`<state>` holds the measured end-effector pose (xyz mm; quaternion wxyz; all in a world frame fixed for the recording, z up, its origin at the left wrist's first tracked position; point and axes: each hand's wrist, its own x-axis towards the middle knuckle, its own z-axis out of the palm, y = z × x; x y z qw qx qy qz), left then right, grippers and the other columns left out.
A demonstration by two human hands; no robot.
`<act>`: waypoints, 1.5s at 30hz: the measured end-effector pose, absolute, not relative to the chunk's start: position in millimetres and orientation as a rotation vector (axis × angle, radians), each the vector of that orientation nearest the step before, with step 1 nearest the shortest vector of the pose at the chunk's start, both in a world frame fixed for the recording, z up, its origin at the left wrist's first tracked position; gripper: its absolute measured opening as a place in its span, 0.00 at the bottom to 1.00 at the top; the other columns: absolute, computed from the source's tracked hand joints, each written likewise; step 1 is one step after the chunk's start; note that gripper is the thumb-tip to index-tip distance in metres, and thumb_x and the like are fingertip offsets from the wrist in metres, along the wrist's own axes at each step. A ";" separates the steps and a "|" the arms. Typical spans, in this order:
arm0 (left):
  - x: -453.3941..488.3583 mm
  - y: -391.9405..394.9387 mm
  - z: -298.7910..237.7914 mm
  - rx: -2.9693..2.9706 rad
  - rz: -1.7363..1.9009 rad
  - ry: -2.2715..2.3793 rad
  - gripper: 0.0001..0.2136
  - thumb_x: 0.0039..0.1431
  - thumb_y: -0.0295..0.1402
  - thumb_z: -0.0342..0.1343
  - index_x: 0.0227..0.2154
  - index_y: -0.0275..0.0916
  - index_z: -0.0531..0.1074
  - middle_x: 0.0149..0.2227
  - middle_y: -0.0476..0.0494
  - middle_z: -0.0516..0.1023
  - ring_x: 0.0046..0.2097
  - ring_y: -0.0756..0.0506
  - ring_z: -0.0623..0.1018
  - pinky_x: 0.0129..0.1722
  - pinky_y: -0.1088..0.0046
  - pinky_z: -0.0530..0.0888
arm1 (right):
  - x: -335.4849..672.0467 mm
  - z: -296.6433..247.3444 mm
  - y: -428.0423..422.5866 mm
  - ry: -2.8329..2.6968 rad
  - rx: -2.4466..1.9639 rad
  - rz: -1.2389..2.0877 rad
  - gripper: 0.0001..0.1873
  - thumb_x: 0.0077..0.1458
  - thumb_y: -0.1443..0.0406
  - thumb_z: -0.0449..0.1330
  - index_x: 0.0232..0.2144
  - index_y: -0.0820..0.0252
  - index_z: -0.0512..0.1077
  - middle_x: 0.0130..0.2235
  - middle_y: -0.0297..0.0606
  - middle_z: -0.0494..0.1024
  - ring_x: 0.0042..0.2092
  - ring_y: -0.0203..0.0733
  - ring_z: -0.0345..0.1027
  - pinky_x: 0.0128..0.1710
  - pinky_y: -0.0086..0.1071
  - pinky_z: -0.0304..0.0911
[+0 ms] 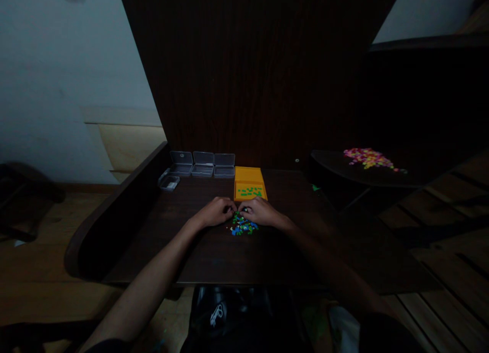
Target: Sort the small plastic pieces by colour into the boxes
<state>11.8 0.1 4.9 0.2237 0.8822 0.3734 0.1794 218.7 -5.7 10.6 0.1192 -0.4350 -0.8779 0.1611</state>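
Observation:
A small pile of blue, green and white plastic pieces [244,226] lies on the dark wooden table. My left hand [218,212] is at the pile's left back edge, its fingers curled and pinched together. Close beside it, my right hand [260,211] has its fingertips pressed together over the back of the pile. Whatever sits between the fingertips of either hand is too small to make out. Just behind my hands stands an opened yellow box [248,174], with several flat green pieces [250,191] scattered in its near half.
Three clear plastic cases [203,170] with raised lids line the back left, and another clear case [168,182] is in front of them. A raised side board [114,210] borders the left. Pink and yellow pieces [369,158] cover part of a shelf at right.

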 end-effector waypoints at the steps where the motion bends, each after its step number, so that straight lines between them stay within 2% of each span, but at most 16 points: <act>1: 11.7 0.0 4.9 2.435 0.494 1.032 0.10 0.55 0.25 0.52 0.35 0.37 0.78 0.30 0.47 0.76 0.30 0.50 0.73 0.32 0.77 0.66 | 218.9 10.6 -5.6 -2.565 -1.265 0.474 0.11 0.52 0.68 0.62 0.39 0.59 0.79 0.26 0.32 0.75 0.26 0.33 0.63 0.28 0.26 0.52; 9: 11.7 -0.6 6.4 2.417 0.495 1.049 0.08 0.56 0.27 0.53 0.34 0.37 0.78 0.29 0.47 0.75 0.29 0.50 0.73 0.31 0.77 0.66 | 217.9 11.0 -5.3 -2.563 -1.279 0.501 0.12 0.54 0.66 0.62 0.42 0.57 0.79 0.27 0.33 0.76 0.27 0.34 0.65 0.29 0.26 0.53; 29: 11.6 1.5 2.8 2.403 0.496 1.036 0.07 0.56 0.30 0.55 0.34 0.36 0.78 0.28 0.48 0.75 0.29 0.50 0.73 0.31 0.77 0.66 | 218.6 7.2 -3.7 -2.555 -1.274 0.490 0.10 0.56 0.64 0.62 0.40 0.58 0.80 0.30 0.36 0.79 0.31 0.37 0.70 0.31 0.27 0.54; 35: 13.1 0.6 2.8 2.403 0.494 1.047 0.07 0.58 0.32 0.55 0.34 0.37 0.77 0.28 0.48 0.75 0.29 0.50 0.73 0.31 0.77 0.66 | 218.8 8.5 -3.8 -2.536 -1.295 0.505 0.09 0.55 0.63 0.63 0.39 0.57 0.80 0.29 0.36 0.79 0.31 0.36 0.68 0.31 0.27 0.53; 45: 14.6 0.6 1.1 2.404 0.505 1.045 0.07 0.58 0.31 0.53 0.33 0.37 0.77 0.29 0.47 0.76 0.29 0.50 0.74 0.31 0.77 0.66 | 221.2 11.0 -4.2 -2.546 -1.329 0.476 0.09 0.54 0.65 0.62 0.38 0.57 0.81 0.26 0.34 0.77 0.27 0.33 0.64 0.29 0.26 0.51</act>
